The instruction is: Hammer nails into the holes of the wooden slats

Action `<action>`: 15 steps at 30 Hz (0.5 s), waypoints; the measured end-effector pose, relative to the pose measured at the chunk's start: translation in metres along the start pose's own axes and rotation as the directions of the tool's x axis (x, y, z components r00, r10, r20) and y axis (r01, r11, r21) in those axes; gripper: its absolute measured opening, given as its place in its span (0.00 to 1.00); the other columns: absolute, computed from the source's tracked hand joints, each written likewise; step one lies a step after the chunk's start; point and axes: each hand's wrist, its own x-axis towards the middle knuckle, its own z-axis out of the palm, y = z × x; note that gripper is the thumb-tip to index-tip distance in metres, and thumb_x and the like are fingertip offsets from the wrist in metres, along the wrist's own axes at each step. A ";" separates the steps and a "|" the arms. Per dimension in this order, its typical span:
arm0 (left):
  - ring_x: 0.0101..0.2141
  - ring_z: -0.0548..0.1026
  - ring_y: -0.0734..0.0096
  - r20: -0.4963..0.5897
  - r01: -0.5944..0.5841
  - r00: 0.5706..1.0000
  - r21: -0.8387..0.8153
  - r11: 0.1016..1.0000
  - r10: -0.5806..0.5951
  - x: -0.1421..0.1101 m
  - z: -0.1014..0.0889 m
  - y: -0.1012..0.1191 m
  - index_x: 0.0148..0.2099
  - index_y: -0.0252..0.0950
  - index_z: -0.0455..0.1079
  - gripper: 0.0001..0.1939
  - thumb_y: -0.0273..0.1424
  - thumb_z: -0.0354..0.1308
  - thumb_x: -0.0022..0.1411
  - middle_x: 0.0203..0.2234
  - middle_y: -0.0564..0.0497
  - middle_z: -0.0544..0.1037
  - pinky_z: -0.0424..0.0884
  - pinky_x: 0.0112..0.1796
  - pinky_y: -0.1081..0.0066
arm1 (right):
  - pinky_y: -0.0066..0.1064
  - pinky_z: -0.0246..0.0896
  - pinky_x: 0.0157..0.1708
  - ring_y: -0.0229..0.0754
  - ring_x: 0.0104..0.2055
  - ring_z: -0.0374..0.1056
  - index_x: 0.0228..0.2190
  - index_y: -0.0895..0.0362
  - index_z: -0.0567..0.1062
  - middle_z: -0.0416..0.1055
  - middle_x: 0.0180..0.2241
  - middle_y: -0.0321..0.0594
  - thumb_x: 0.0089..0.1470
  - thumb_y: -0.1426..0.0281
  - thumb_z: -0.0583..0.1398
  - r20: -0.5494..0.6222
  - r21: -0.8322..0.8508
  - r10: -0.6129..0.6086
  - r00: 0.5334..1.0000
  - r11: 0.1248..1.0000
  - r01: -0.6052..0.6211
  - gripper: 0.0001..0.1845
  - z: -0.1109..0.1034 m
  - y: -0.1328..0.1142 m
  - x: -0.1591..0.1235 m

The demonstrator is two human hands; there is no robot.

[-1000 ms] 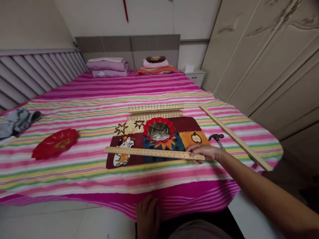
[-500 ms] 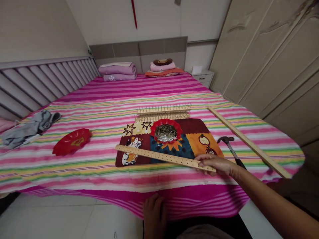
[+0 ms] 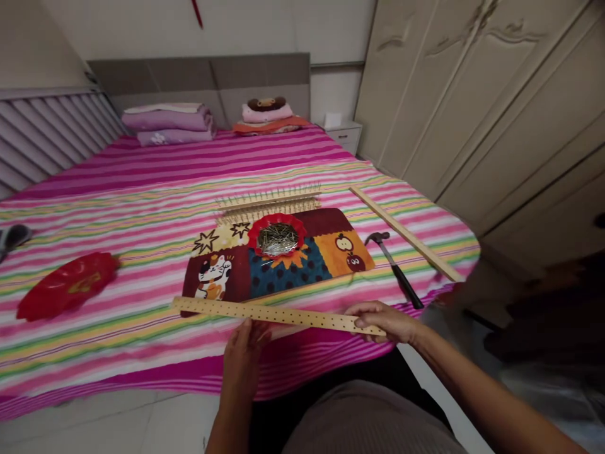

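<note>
A pale wooden strip (image 3: 283, 313) pierced with rows of small holes is held out over the near side of the bed. Its right end is pinched by my right hand (image 3: 380, 320), thumb on top and fingers beneath. My left hand (image 3: 243, 347) meets the strip's near edge left of the middle, with curled fingers partly hidden under it. Beyond the strip, a red scalloped dish (image 3: 254, 246) full of metal nails (image 3: 278, 239) stands on a patterned mat (image 3: 236, 271). Behind the dish lie wooden strips (image 3: 269, 200) bristling with nails.
A claw hammer (image 3: 397, 271) lies right of the mat, beside a long wooden bar (image 3: 406, 233). Another red dish (image 3: 66, 287) sits at the left. Folded bedding (image 3: 170, 123) is stacked near the headboard (image 3: 179, 82). A wardrobe (image 3: 416, 94) borders the bed's right side.
My left hand has risen from the bed's edge to the strip. The strip has come closer to me in my right hand. The view has turned to the right.
</note>
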 end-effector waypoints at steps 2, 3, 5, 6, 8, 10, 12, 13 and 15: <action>0.32 0.77 0.69 0.031 0.043 0.999 -0.006 0.999 -0.042 -0.001 0.001 -0.001 0.36 0.35 0.69 0.06 0.31 0.58 0.57 0.30 0.50 0.76 0.75 0.33 0.69 | 0.18 0.45 0.12 0.31 0.17 0.65 0.38 0.57 0.78 0.74 0.20 0.33 0.35 0.70 0.64 -0.010 0.014 -0.005 1.000 1.000 0.005 0.21 -0.002 0.001 -0.004; 0.32 0.78 0.70 0.035 0.065 0.997 -0.004 0.998 -0.064 -0.001 0.001 -0.001 0.36 0.35 0.69 0.05 0.31 0.57 0.58 0.30 0.51 0.76 0.75 0.33 0.69 | 0.17 0.45 0.12 0.31 0.17 0.65 0.38 0.57 0.78 0.74 0.20 0.33 0.35 0.71 0.64 -0.014 0.020 -0.008 1.000 1.000 0.008 0.21 -0.002 0.002 -0.007; 0.31 0.78 0.69 0.035 0.117 0.992 0.002 0.993 -0.117 -0.001 0.001 0.000 0.35 0.34 0.69 0.04 0.29 0.55 0.59 0.30 0.50 0.76 0.75 0.31 0.69 | 0.17 0.46 0.12 0.30 0.16 0.65 0.36 0.57 0.78 0.74 0.20 0.33 0.35 0.72 0.64 -0.015 0.031 -0.013 1.000 0.999 0.013 0.20 -0.003 0.003 -0.011; 0.31 0.78 0.69 0.034 0.140 0.990 0.005 0.990 -0.140 -0.002 0.001 0.001 0.35 0.34 0.69 0.04 0.29 0.55 0.59 0.30 0.50 0.77 0.75 0.31 0.69 | 0.17 0.47 0.11 0.30 0.16 0.65 0.35 0.57 0.78 0.74 0.20 0.33 0.35 0.72 0.64 -0.013 0.036 -0.014 1.000 0.999 0.015 0.19 -0.004 0.004 -0.013; 0.31 0.78 0.69 0.023 0.174 0.984 0.007 0.985 -0.174 -0.004 0.002 0.001 0.34 0.34 0.68 0.04 0.28 0.54 0.60 0.29 0.50 0.77 0.76 0.31 0.68 | 0.17 0.48 0.11 0.30 0.15 0.64 0.34 0.57 0.79 0.75 0.20 0.34 0.36 0.72 0.64 -0.006 0.042 -0.016 1.000 0.999 0.016 0.17 -0.005 0.007 -0.017; 0.30 0.77 0.71 0.009 0.179 0.984 -0.006 0.984 -0.179 -0.008 0.002 0.002 0.33 0.35 0.68 0.03 0.27 0.54 0.59 0.26 0.52 0.76 0.76 0.32 0.69 | 0.16 0.49 0.10 0.31 0.15 0.65 0.33 0.58 0.79 0.75 0.19 0.34 0.35 0.73 0.64 0.004 0.046 -0.015 1.000 0.999 0.015 0.17 -0.006 0.010 -0.020; 0.29 0.77 0.73 0.018 0.167 0.986 -0.036 0.985 -0.167 -0.013 0.003 0.002 0.32 0.35 0.67 0.02 0.25 0.55 0.58 0.25 0.53 0.76 0.76 0.33 0.69 | 0.16 0.49 0.10 0.31 0.15 0.66 0.32 0.58 0.79 0.75 0.19 0.34 0.35 0.74 0.65 0.016 0.053 -0.015 1.000 0.998 0.014 0.16 -0.006 0.013 -0.022; 0.29 0.77 0.73 0.036 0.163 0.986 -0.056 0.985 -0.161 -0.015 0.003 0.003 0.32 0.35 0.68 0.03 0.24 0.55 0.58 0.25 0.53 0.77 0.76 0.34 0.70 | 0.16 0.48 0.09 0.32 0.15 0.66 0.31 0.59 0.79 0.75 0.18 0.34 0.35 0.74 0.65 0.020 0.062 -0.020 1.000 0.998 0.019 0.15 -0.006 0.014 -0.023; 0.31 0.77 0.73 0.095 0.157 0.984 -0.098 0.983 -0.148 -0.020 0.001 0.007 0.33 0.35 0.69 0.04 0.22 0.55 0.57 0.26 0.53 0.78 0.76 0.36 0.69 | 0.16 0.49 0.10 0.32 0.16 0.67 0.31 0.59 0.79 0.74 0.18 0.35 0.38 0.73 0.65 0.012 0.100 -0.048 0.999 0.994 0.047 0.12 -0.006 0.016 -0.023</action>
